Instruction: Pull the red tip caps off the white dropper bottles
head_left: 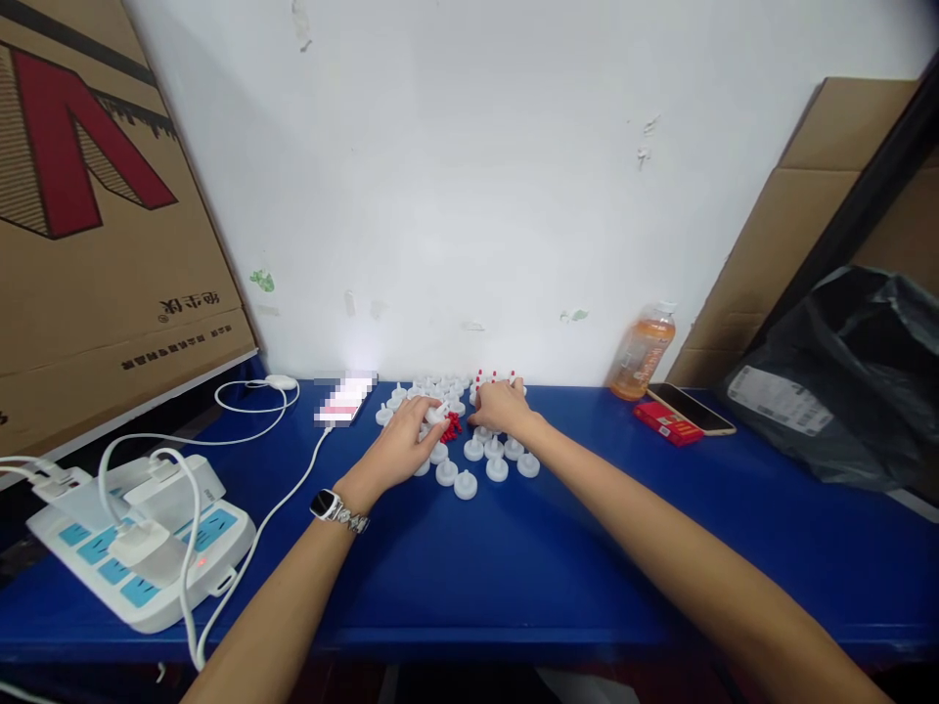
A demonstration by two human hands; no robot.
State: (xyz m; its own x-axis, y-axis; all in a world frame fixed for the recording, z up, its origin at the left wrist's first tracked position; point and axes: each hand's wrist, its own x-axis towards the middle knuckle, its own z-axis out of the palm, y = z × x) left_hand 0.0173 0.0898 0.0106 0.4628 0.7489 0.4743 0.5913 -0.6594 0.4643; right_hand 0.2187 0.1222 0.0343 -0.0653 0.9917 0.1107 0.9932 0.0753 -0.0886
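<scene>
My left hand [403, 438] is closed on a white nozzle cap [438, 413], a round disc with a short spout, held between thumb and fingers. Beside it lies a small pile of red tips [452, 427]. My right hand [502, 407] is bent down among the caps at the back, its fingers curled; what they hold, if anything, is hidden. Several white caps with red tips [494, 375] stand just beyond it. More plain white caps [465, 484] lie spout up on the blue table [469, 567], in front of and between both hands.
To the left are a lit phone [346, 399] on a cable and a white power strip [147, 548] with plugs. At right stand an orange drink bottle [644, 354], a red packet [667, 422], another phone [693, 409] and a dark plastic bag [843, 381]. A wall rises behind.
</scene>
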